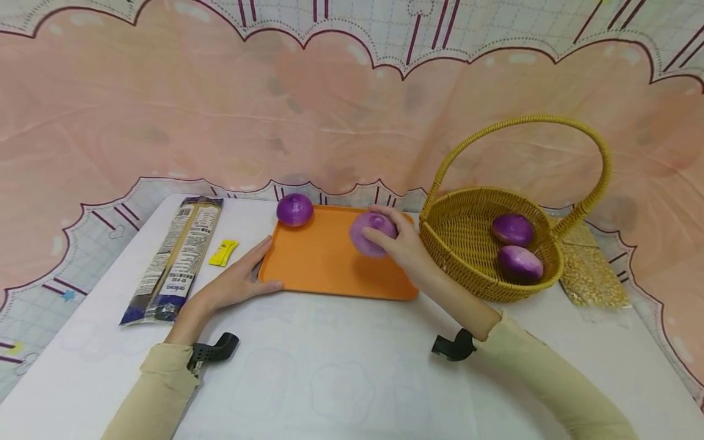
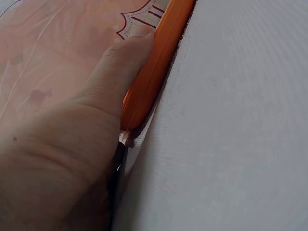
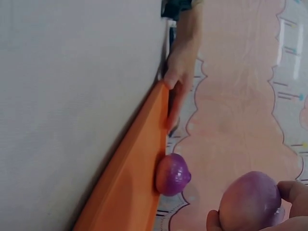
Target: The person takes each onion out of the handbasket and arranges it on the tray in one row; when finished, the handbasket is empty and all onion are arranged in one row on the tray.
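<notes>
On the white tabletop (image 1: 308,348), an orange tray (image 1: 313,263) lies flat and serves as the landmark for the parts that follow. At the tray's far left corner rests a purple onion (image 1: 295,209), the one piece seen lying on it. Above the right half of the tray, the right hand (image 1: 406,241) holds a paler onion (image 3: 249,199), with the thumb and fingers clamped on its sides; the right wrist view shows this onion clear of the tray. At the near left corner, the left hand (image 1: 236,281) touches the tray, its thumb along the near rim and set apart from the fingers, which extend straight along the left side. Just right of the tray stands a yellow wicker basket (image 1: 456,244) with a tall arched handle (image 1: 541,119); it contains two onions, a dark purple one (image 1: 513,230) and, nearer the person, a purple-and-white one (image 1: 520,264), both in its right part. Farther right of the tray, partly behind the basket, lies a clear bag of yellow kernels (image 1: 596,278). Left of the tray are a small yellow packet (image 1: 223,252) and, beyond it, a long printed packet (image 1: 181,263). A patterned cloth (image 1: 330,110) hangs behind the tray.
</notes>
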Tool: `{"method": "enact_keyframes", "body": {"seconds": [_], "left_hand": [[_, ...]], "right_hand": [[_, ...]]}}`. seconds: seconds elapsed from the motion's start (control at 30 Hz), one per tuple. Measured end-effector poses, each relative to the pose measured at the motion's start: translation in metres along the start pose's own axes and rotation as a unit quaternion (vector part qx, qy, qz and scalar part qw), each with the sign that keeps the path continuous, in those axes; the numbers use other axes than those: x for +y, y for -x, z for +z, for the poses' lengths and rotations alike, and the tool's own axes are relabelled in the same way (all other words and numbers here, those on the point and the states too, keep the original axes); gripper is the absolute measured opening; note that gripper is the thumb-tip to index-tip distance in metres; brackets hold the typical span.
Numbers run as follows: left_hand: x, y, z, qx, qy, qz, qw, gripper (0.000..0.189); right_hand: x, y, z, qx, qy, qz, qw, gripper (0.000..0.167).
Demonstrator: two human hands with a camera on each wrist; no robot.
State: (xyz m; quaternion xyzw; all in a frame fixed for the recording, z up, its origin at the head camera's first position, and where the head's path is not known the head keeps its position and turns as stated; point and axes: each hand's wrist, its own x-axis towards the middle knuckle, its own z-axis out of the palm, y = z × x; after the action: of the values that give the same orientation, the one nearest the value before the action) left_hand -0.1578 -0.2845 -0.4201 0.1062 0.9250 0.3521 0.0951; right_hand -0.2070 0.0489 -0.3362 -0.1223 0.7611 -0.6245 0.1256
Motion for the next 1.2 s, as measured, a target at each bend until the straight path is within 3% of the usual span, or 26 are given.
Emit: {"method": "enact_keyframes", "body": {"seconds": [0.33,0.67,0.9,1.2], "left_hand": [[0.001,0.000,0.001,0.001,0.006,0.000,1.0000,0.104],[0.002,0.000,0.000,0.006,0.004,0.005,1.0000,0.103],[0.002,0.001,-0.001,0.001,0.000,0.001,1.0000,0.104],[0.002,0.000,-0.001,0.001,-0.004,0.007,1.0000,0.102]], "right_hand": [[-0.007,-0.019,0.013,-0.010,0.039,0.011,0.9991,0.063],[-0.012,-0.042,0.027,-0.014,0.040,0.001,0.9991,0.061],[-0.008,-0.068,0.038,0.024,0.128,-0.015,0.9914,0.071],[0.001,-0.096,0.048,0.046,0.154,-0.023,0.9868,0.074]]}}
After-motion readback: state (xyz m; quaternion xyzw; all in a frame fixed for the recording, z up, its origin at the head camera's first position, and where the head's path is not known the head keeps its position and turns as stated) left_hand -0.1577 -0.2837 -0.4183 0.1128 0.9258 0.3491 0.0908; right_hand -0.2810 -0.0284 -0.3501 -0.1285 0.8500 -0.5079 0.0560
